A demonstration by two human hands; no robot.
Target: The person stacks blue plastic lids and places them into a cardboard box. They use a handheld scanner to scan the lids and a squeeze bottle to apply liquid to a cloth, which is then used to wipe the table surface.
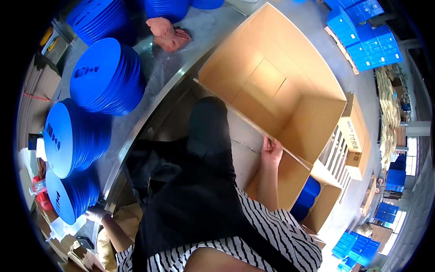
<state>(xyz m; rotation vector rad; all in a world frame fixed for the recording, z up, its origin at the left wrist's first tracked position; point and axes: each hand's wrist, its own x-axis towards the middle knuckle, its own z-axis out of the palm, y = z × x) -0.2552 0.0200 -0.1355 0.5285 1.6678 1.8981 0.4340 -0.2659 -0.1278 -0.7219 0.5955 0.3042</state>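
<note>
We see a large open cardboard box point(276, 95) standing off the right edge of the metal tabletop point(172, 68), its inside bare brown. Our right hand point(271, 152) grips the box's near wall at its top rim, fingers curled over the edge. On the tabletop, stacks of blue round discs point(106, 75) run along the left side, with a reddish cloth point(166, 32) near the far edge. Our gloved left hand point(96, 213) rests at the lowest disc stack point(68, 197); we cannot tell its grip.

open cardboard box point(276, 90) roomy inside, blue disc stacks point(106, 75) crowding table point(167, 72)
</note>
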